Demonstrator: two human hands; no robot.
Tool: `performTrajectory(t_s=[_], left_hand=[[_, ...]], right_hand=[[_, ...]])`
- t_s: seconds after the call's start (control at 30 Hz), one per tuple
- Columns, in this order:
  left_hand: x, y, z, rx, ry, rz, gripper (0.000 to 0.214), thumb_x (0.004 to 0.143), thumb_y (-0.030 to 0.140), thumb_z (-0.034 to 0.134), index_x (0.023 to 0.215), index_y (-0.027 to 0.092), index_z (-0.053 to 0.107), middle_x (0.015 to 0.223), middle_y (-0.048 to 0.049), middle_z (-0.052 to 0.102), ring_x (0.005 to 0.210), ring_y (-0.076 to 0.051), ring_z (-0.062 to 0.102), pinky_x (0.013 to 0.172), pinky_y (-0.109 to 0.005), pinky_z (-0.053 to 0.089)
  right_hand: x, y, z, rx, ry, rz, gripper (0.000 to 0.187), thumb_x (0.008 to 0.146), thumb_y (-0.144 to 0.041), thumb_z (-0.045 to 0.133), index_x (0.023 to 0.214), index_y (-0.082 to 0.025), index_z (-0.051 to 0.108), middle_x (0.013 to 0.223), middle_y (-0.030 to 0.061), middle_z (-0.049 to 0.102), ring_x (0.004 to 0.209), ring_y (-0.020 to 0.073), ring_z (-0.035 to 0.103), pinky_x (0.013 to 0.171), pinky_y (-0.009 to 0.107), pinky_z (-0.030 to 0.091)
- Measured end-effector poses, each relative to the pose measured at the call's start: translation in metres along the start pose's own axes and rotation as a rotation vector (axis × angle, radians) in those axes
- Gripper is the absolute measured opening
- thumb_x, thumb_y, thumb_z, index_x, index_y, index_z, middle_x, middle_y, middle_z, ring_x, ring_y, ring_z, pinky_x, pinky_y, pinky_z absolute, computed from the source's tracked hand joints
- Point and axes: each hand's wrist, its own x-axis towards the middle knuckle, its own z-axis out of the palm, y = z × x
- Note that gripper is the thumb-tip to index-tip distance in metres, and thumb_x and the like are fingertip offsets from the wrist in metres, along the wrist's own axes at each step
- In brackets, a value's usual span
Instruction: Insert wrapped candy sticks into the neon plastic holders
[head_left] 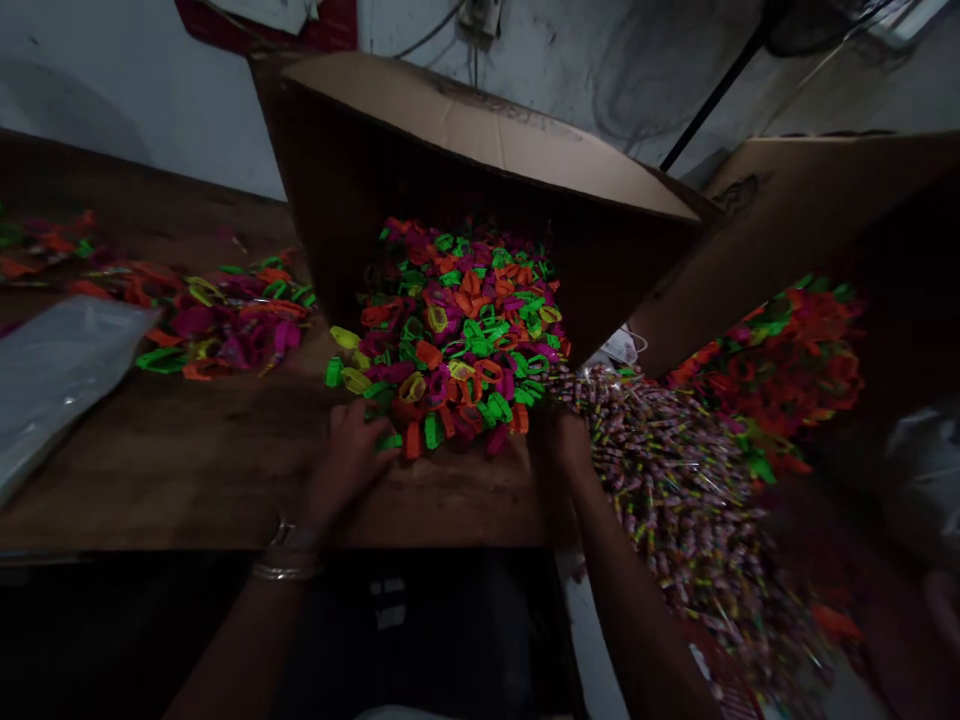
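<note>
A tipped cardboard box (480, 130) spills a heap of small plastic pieces (457, 340) in green, orange, pink and yellow onto the wooden table (187, 460). My left hand (349, 450) rests at the heap's near left edge, fingers curled against the pieces. My right hand (559, 435) sits at the heap's near right edge in dim light; its fingers are hard to make out. A bracelet (289, 555) is on my left wrist.
A second heap of the coloured pieces (217, 320) lies at the left, beside a clear plastic bag (52, 370). At the right are a pile of wrapped sticks (675, 480) and another cardboard box (795, 230) with more coloured pieces (780, 360).
</note>
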Motion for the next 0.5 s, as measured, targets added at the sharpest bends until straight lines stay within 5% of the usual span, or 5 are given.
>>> performTrajectory(t_s=[0.1, 0.2, 0.3, 0.4, 0.5], left_hand=[[-0.007, 0.012, -0.011, -0.306, -0.037, -0.078, 0.024, 0.067, 0.036, 0.068, 0.065, 0.017, 0.054, 0.106, -0.0099, 0.061, 0.097, -0.026, 0.055, 0.085, -0.039, 0.045], [-0.018, 0.034, -0.015, -0.609, -0.170, -0.190, 0.032, 0.066, 0.039, 0.068, 0.065, 0.019, 0.043, 0.078, -0.0009, 0.062, 0.073, -0.017, 0.058, 0.069, -0.029, 0.047], [-0.026, 0.054, -0.010, -0.827, -0.209, -0.238, 0.035, 0.062, 0.034, 0.072, 0.075, 0.020, 0.042, 0.073, 0.0040, 0.059, 0.066, -0.012, 0.056, 0.063, -0.024, 0.045], [-0.027, 0.067, 0.002, -0.858, -0.250, -0.221, 0.031, 0.064, 0.032, 0.069, 0.085, 0.019, 0.051, 0.079, 0.0018, 0.061, 0.072, -0.014, 0.057, 0.066, -0.024, 0.045], [-0.026, 0.073, 0.011, -0.744, -0.333, -0.187, 0.014, 0.067, 0.027, 0.062, 0.072, 0.017, 0.052, 0.069, 0.0016, 0.058, 0.068, -0.014, 0.055, 0.065, -0.024, 0.042]], right_hand=[[0.006, -0.011, 0.000, -0.033, -0.028, 0.013, 0.016, 0.071, -0.011, 0.061, 0.087, -0.010, 0.066, 0.081, 0.0179, 0.070, 0.083, 0.0265, 0.067, 0.071, 0.031, 0.045], [-0.003, -0.022, -0.010, -0.018, -0.018, 0.012, 0.024, 0.072, -0.010, 0.059, 0.096, -0.007, 0.063, 0.086, 0.0193, 0.069, 0.086, 0.0284, 0.066, 0.073, 0.035, 0.046], [-0.034, -0.041, -0.021, 0.097, -0.061, -0.074, 0.032, 0.073, -0.015, 0.059, 0.105, -0.016, 0.060, 0.091, 0.0092, 0.068, 0.084, 0.0215, 0.066, 0.075, 0.031, 0.049], [-0.080, -0.063, -0.024, 0.650, -0.226, -0.267, 0.036, 0.074, -0.022, 0.064, 0.109, -0.024, 0.056, 0.089, 0.0013, 0.066, 0.077, 0.0155, 0.065, 0.073, 0.028, 0.053], [-0.115, -0.075, -0.019, 1.001, -0.297, -0.206, 0.025, 0.072, -0.024, 0.069, 0.095, -0.025, 0.058, 0.081, -0.0024, 0.066, 0.074, 0.0133, 0.066, 0.070, 0.025, 0.053]])
